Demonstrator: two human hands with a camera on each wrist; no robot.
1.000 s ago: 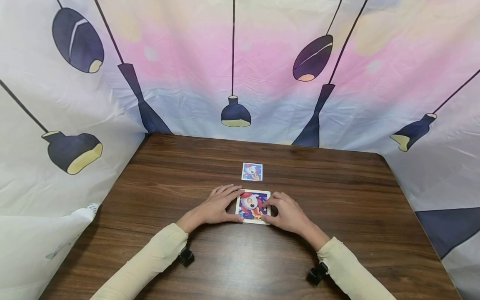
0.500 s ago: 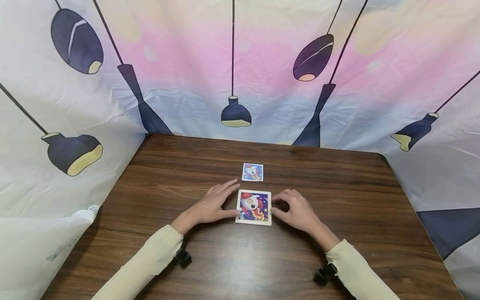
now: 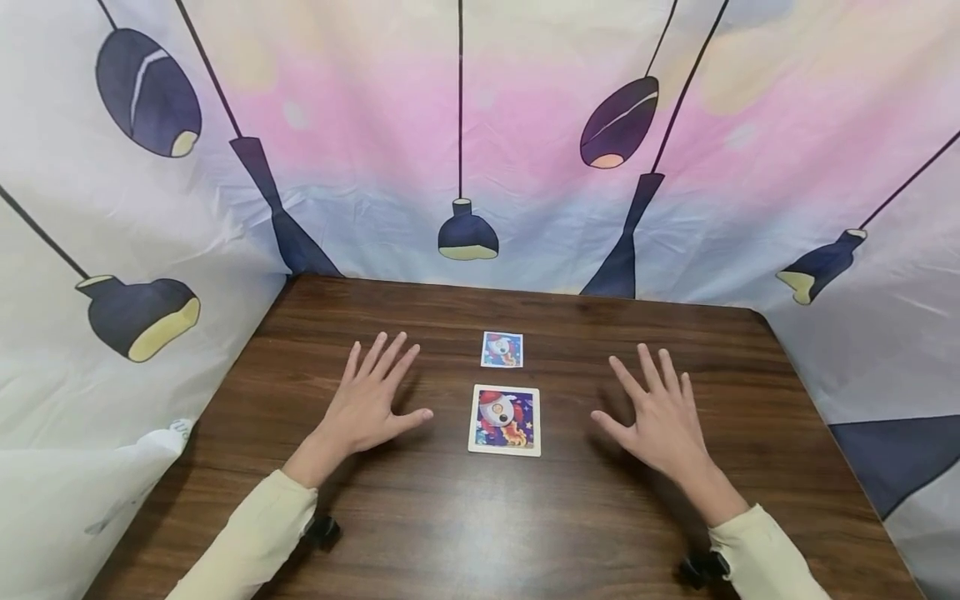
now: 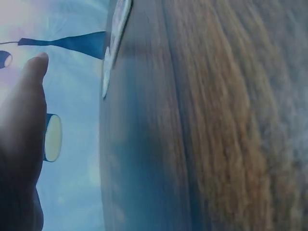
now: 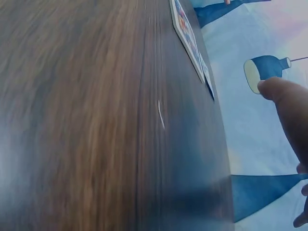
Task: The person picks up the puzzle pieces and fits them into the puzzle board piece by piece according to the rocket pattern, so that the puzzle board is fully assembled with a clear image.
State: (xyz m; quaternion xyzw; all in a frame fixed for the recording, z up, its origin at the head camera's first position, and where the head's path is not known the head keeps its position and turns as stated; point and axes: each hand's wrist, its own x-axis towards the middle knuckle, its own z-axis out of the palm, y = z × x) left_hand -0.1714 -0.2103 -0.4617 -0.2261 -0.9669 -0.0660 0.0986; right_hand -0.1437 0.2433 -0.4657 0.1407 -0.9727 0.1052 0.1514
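Observation:
A square rocket picture in a pale frame (image 3: 505,420), like a small tray puzzle, lies flat on the table between my hands. Just beyond it is a smaller card (image 3: 502,350) with the same rocket print. My left hand (image 3: 367,404) is off to the left of the frame, fingers spread, holding nothing. On the other side my right hand (image 3: 660,412) is spread too, apart from the frame and bare of any object. In the right wrist view the framed picture (image 5: 186,36) shows edge-on, with the right thumb (image 5: 286,106) at the side.
The dark wooden table (image 3: 487,533) fills the lower view. A cloth printed with hanging lamps (image 3: 360,150) closes off the back and both sides. Each sleeve has a black wrist camera under it, the left one (image 3: 324,533) and the right one (image 3: 703,570).
Both hands were at the framed picture's edges a second ago. They have drawn apart, left hand to the left and right hand to the right, fingers spreading. The picture stays in place.

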